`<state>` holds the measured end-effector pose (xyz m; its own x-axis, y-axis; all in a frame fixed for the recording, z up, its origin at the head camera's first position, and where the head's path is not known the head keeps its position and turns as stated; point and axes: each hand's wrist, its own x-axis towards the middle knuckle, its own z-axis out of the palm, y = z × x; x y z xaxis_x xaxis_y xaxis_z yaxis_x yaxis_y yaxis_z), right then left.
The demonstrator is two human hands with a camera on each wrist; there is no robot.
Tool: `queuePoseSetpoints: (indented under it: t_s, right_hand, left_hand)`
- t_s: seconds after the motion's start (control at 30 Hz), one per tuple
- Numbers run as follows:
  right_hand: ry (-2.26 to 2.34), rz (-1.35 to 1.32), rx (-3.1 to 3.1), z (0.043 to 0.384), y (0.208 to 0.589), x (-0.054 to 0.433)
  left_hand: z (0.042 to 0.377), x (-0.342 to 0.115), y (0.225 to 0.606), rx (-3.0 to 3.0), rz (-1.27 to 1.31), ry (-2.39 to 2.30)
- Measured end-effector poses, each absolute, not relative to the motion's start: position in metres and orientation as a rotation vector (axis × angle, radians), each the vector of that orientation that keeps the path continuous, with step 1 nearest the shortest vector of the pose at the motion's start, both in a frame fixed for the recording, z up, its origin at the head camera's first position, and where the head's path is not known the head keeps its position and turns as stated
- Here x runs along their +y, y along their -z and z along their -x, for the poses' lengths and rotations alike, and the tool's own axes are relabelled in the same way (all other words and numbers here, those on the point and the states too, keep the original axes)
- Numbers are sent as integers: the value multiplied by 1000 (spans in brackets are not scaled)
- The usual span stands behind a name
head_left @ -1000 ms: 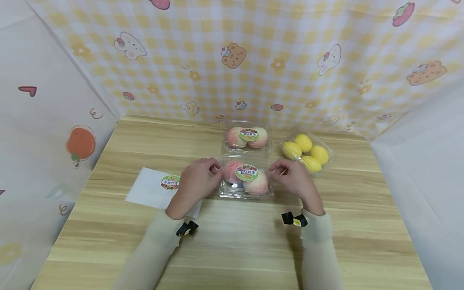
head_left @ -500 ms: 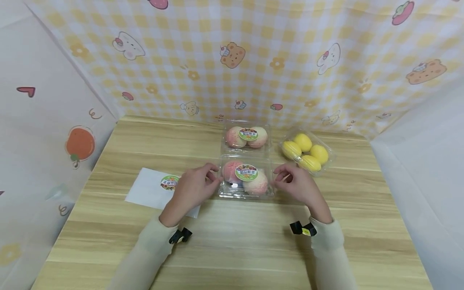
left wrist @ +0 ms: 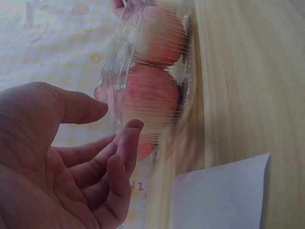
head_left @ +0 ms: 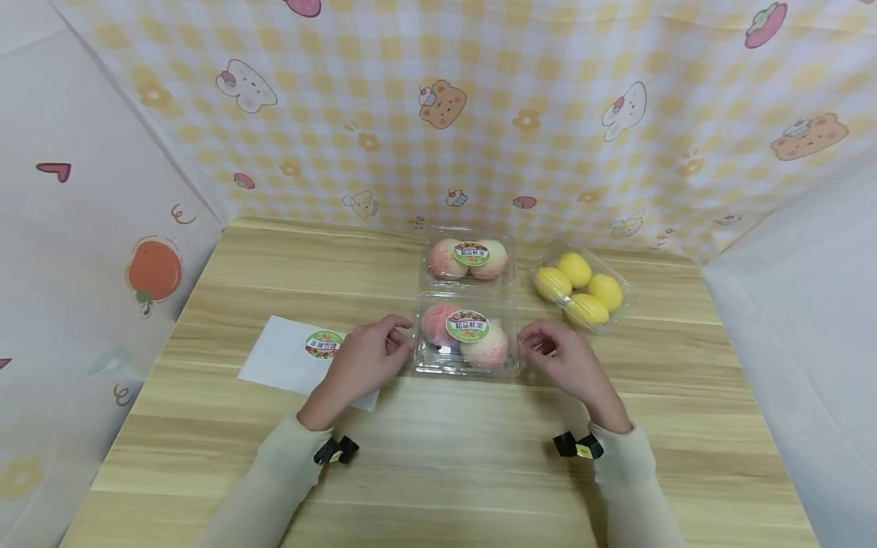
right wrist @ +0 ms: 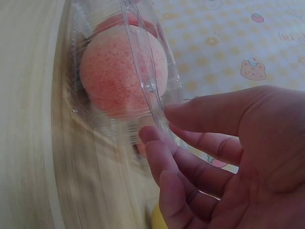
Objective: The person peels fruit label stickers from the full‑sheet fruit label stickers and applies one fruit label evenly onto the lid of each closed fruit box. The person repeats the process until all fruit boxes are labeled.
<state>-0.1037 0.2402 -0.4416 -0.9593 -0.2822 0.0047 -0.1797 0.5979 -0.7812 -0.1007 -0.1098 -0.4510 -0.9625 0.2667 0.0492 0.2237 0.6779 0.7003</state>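
Note:
A clear plastic clamshell box (head_left: 466, 371) lies closed on the table, with two pink-and-cream peaches (head_left: 485, 346) inside and a round fruit label (head_left: 468, 326) on its lid. Beside its left edge is my left hand (head_left: 366, 354), thumb and fingers parted, with nothing between them in the left wrist view. My right hand (head_left: 565, 361) is at the opposite edge, its fingers loosely bent. In the right wrist view, the right thumb (right wrist: 205, 112) and fingertips overlap the box's lid rim (right wrist: 147, 83). Behind stands a second labelled box of peaches (head_left: 448, 260).
A clear box of yellow lemons (head_left: 588, 310) sits at the back right, slightly turned. White paper (head_left: 274, 365) bearing another round label (head_left: 323, 345) lies at the left, partly under my left hand in this view. A checked cloth (head_left: 384, 144) hangs behind the wooden table (head_left: 438, 472).
Both hands have drawn outward from the front box's sides and a little toward me, their fingers loosening. The boxes stay in place.

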Motion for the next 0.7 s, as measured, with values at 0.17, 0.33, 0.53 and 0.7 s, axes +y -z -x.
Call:
queuePoseSetpoints:
  t_s: [0.17,0.33,0.53,0.7]
  right_hand:
    - [1324,372,2678,103,444,239]
    - [1361,400,2660,103,446,237]
    - [1343,418,2652,101,446,231]
    - [1293,430,2634,100,446,224]
  left_hand:
    - [104,-111,453,2802,-395,-1168]
    - [107,-112,453,2799,-387,-1172]
    - [112,-118,453,2796,-386,-1178]
    - [115,-124,453,2793,-362,-1188]
